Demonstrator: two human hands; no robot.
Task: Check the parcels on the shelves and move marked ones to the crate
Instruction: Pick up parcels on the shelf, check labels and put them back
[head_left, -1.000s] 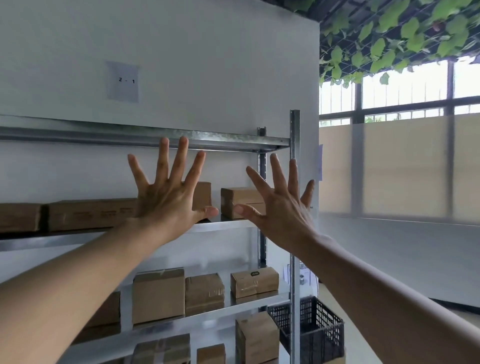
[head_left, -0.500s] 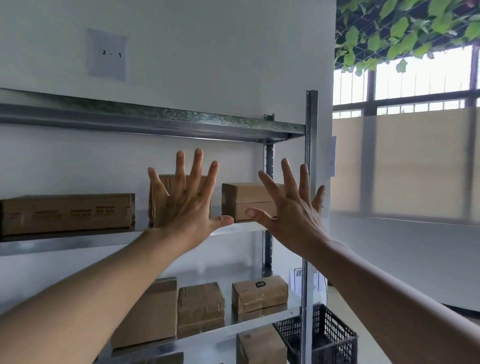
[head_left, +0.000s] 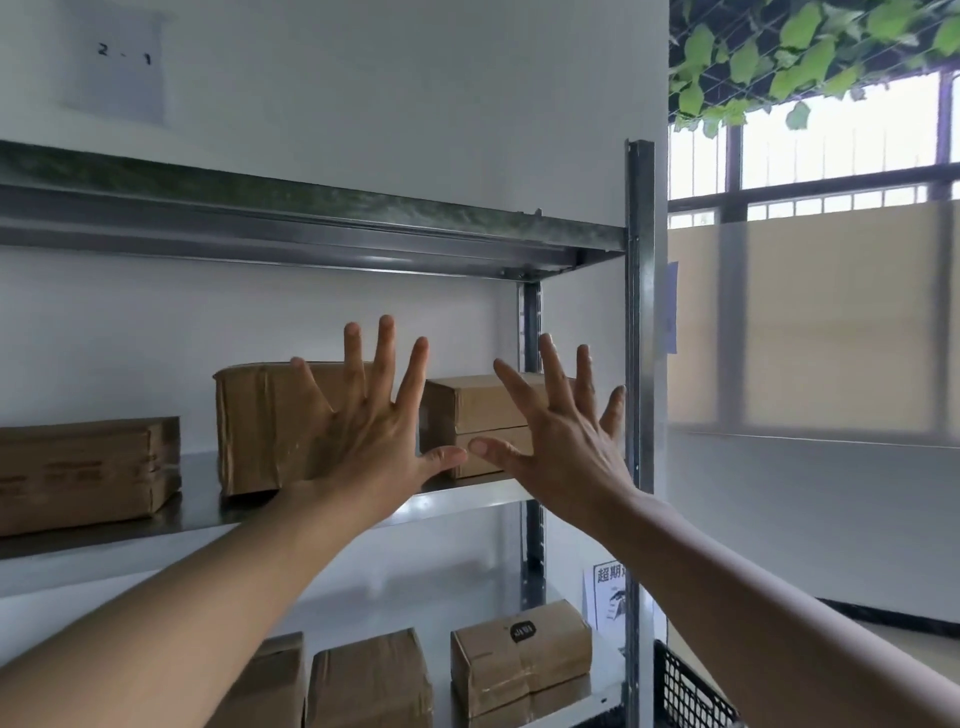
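I am at the checking step, with nothing picked yet. My left grip and right grip are spread wide, fingers straight and holding nothing, in front of the grey metal shelf. On it stand a tall taped brown cardboard parcel and a small brown cardboard box. The black plastic mesh crate sits low at my right. Next I should take one parcel and turn it to look for a mark.
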